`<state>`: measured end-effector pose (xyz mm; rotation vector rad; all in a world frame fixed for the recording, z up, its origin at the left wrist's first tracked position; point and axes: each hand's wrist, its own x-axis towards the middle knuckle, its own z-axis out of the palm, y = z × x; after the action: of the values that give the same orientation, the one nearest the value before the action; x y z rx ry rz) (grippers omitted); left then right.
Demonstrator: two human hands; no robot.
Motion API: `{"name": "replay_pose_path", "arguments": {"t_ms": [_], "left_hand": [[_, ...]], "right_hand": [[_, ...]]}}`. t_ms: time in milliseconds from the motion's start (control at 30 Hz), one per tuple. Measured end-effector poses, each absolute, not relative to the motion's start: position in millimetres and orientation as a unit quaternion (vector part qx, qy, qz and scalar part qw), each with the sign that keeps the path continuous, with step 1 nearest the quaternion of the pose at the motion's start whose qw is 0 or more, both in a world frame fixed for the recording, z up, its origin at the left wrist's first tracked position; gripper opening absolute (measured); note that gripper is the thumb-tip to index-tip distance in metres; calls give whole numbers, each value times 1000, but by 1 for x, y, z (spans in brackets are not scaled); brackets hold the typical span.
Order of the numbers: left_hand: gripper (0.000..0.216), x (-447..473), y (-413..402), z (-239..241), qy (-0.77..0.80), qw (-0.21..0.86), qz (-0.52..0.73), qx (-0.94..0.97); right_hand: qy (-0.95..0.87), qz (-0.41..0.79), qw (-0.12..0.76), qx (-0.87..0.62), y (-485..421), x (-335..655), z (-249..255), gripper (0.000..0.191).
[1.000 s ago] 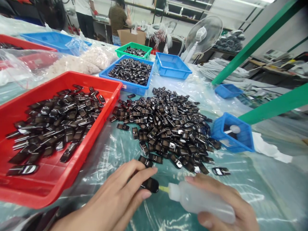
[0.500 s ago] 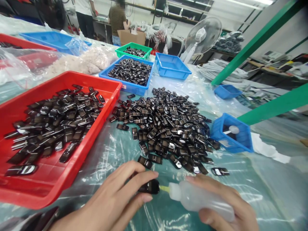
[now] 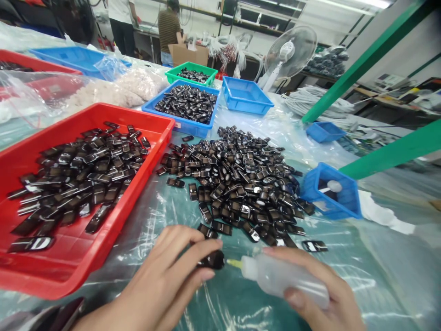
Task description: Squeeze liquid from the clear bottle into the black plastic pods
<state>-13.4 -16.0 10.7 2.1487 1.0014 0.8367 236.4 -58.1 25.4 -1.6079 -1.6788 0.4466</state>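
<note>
Green steel beams (image 3: pixel 365 59), a white fan (image 3: pixel 291 48) and cluttered shelves (image 3: pixel 262 14) behind the plastic-covered table (image 3: pixel 379 276).

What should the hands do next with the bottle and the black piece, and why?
Probably ease the squeeze bottle in the right hand slightly leftward until its yellow nozzle meets the end of the black piece pinched in the left hand, before any squeezing. The nozzle points at that end, very close; contact is unclear.

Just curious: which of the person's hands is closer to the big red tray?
Left. The left hand, pinching a small black piece, lies just right of the red tray; the right hand, gripping the squeeze bottle, is farther right.
</note>
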Motion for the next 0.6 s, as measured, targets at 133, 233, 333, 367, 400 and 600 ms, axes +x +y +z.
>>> {"name": "replay_pose_path", "arguments": {"t_ms": [133,233,333,367,400,600], "left_hand": [[31,-15,-14,13,464,309,351,752],[28,-15,-12,14,498,322,363,718],[26,-14,-11,12,495,337,366,712],[26,-14,-10,12,492,342,369,710],[25,-14,-10,11,494,346,371,706],[25,-14,-9,14,517,364,401,663]], "right_hand": [[-628,263,408,-608,-48,242,18,29],[-648,289,402,-579,-42,237,10,34],[-662,278,395,-574,-36,225,2,28],[-670,258,386,-579,-35,221,0,27],[-677,231,380,-586,-33,218,-3,28],[-680,58,457,-571,-45,210,-9,31]]}}
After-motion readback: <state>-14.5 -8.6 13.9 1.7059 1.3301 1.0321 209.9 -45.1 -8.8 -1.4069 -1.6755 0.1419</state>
